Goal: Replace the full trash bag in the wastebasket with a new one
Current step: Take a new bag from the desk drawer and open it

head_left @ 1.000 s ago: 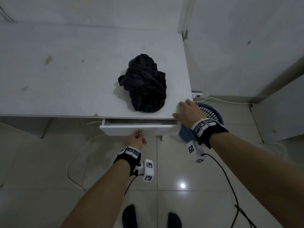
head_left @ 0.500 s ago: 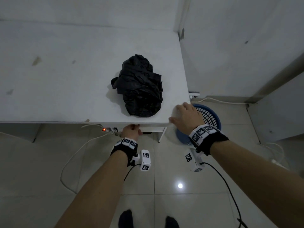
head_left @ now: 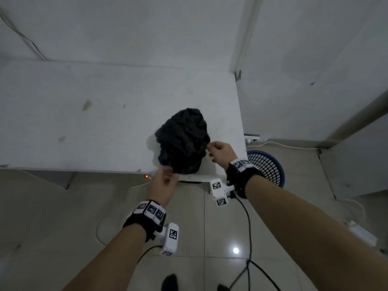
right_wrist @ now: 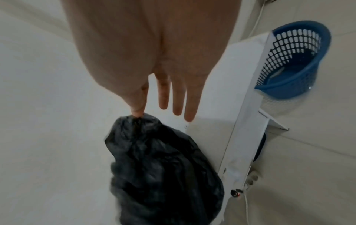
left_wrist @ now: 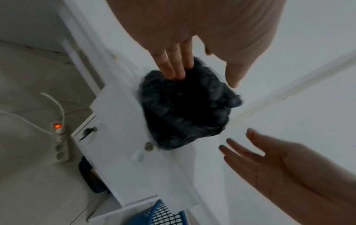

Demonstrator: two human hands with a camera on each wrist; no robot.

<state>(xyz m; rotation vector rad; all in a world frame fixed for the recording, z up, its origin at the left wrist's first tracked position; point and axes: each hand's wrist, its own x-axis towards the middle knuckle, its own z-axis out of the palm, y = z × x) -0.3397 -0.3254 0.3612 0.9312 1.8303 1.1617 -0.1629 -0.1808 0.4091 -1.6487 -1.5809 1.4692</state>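
A crumpled black trash bag [head_left: 183, 143] lies on the white table [head_left: 105, 122] near its front right corner. My left hand [head_left: 165, 175] reaches over the front edge, and its straight fingers [left_wrist: 173, 67] touch the bag's [left_wrist: 185, 106] near side with the thumb apart. My right hand [head_left: 211, 149] is at the bag's right side. Its thumb tip [right_wrist: 137, 111] meets a peak of the bag [right_wrist: 163, 167] while the other fingers stay straight. The blue mesh wastebasket [head_left: 270, 166] stands on the floor right of the table, with no liner showing inside it [right_wrist: 294, 60].
A power strip with an orange light [left_wrist: 57, 126] and white cables lie on the tiled floor under the table. The drawer front with its lock [left_wrist: 148, 146] is pushed in. White walls close the back and right. Black wrist-camera cables [head_left: 247, 238] hang below my arms.
The drawer went from open to pushed in. My left hand then rose from the drawer front to the bag. My right hand left the table corner for the bag's right side.
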